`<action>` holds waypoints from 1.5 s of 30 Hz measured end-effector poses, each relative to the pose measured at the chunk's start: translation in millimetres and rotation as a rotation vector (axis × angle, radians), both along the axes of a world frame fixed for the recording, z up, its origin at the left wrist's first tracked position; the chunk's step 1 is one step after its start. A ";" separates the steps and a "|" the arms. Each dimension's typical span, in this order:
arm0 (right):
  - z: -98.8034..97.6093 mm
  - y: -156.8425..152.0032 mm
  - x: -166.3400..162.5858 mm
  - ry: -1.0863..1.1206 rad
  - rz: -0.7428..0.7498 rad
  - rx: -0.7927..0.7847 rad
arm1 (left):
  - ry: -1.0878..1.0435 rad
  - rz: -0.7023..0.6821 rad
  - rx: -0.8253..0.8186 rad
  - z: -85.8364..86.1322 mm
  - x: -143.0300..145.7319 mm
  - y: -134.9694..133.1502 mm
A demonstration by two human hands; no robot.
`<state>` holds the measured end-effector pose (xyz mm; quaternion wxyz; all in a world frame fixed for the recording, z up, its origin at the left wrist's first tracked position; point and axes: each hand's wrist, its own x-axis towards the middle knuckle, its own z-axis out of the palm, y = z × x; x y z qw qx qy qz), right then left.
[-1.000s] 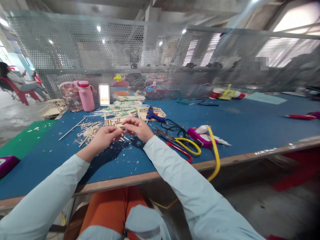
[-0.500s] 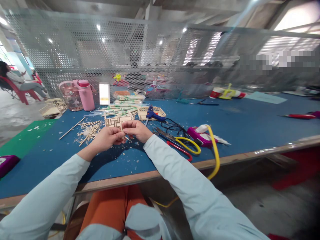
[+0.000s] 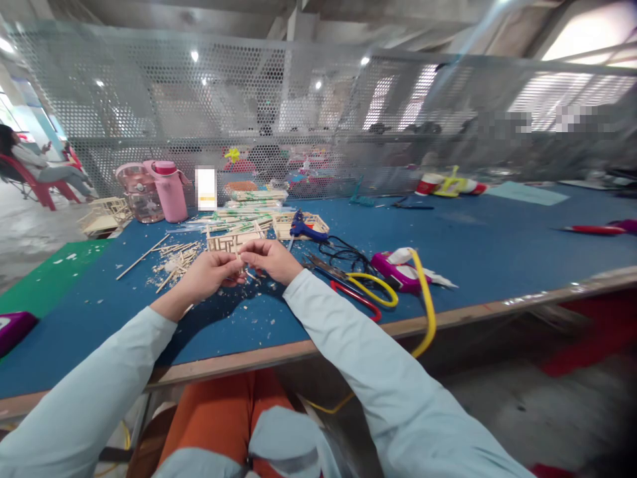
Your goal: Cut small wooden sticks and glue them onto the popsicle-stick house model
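Observation:
My left hand and my right hand meet above the blue table, their fingertips closed in a pinch. Between them is a short, pale wooden stick, mostly covered by the fingers; both hands appear to grip it. Just behind them stands a small frame built of wooden sticks, partly hidden by my fingers. A second wooden stick frame lies to its right, with a blue glue gun resting on it. Loose cut sticks and crumbs are heaped left of my left hand.
Scissors with red and yellow handles and a purple tape measure lie right of my right arm. Bundled sticks, a pink bottle and a clear jug stand behind. A perforated metal screen borders the table's back.
Both hands stay together at nearly the same spot. The stick's upper end shows less above my fingertips, and my fingers have shifted slightly around it.

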<state>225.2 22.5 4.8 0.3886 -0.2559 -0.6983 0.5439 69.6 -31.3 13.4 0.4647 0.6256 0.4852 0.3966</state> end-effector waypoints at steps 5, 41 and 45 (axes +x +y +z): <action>0.3 2.5 2.5 -0.056 -0.001 0.044 | -0.055 -0.016 -0.096 -0.4 0.8 -0.1; 2.0 0.9 -3.8 0.287 0.065 -0.142 | 0.041 0.183 0.276 -10.1 5.7 -1.5; 1.2 0.8 -5.2 0.265 0.050 -0.148 | 0.024 0.249 0.388 -8.6 5.7 -0.6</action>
